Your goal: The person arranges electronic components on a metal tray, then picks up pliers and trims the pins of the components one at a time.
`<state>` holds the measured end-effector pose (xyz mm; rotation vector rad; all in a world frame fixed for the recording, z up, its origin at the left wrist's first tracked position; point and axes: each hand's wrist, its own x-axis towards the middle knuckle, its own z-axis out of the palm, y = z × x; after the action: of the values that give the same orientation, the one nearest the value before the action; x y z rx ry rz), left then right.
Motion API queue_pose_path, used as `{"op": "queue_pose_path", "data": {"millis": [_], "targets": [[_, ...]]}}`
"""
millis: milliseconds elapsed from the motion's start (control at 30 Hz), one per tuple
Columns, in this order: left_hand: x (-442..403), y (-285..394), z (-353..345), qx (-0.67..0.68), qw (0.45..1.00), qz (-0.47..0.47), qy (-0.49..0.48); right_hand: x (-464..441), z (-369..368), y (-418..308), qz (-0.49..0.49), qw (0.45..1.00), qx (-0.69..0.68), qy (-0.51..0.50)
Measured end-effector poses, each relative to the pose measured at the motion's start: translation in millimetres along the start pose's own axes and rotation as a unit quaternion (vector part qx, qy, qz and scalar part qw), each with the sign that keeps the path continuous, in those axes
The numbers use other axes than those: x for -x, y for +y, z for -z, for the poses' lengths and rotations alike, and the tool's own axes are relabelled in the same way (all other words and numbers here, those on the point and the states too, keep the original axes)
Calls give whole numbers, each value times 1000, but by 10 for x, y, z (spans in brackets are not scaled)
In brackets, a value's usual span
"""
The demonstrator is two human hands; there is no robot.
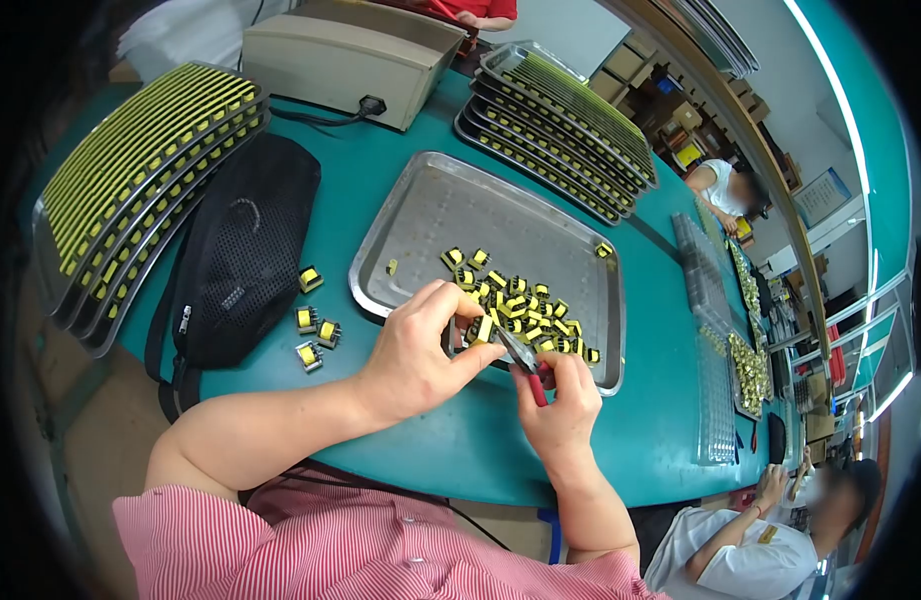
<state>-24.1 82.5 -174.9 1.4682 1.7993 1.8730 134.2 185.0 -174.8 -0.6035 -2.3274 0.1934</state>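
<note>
My left hand (413,352) pinches a small yellow-and-black transformer (485,328) between thumb and fingers, above the near edge of a metal tray (436,210). In my right hand (566,405) is a pair of cutting pliers (519,352) with red handles. Their jaws point at the held transformer; whether they touch it I cannot tell. Behind my hands, a loose pile of similar transformers (541,313) lies in the near part of the tray. Several more transformers (328,333) sit on the green table, left of the tray.
A black mesh bag (243,255) lies left of the tray. Stacked trays of transformers stand at the far left (146,160) and behind the tray (561,130). A beige machine (351,55) with a plugged cable is at the back. Co-workers sit to the right (751,550).
</note>
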Motion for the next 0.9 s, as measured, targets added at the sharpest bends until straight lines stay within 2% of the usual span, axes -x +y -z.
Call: {"op": "queue_pose_path", "data": {"millis": [133, 433, 900], "targets": [[-15, -49, -7, 100, 991, 84, -26, -29, 3, -27, -13, 999, -37, -18], [-37, -143, -2, 191, 964, 167, -85, -41, 26, 13, -17, 999, -36, -29], [-43, -131, 10, 203, 959, 171, -98, -37, 48, -3, -22, 999, -18, -42]]}}
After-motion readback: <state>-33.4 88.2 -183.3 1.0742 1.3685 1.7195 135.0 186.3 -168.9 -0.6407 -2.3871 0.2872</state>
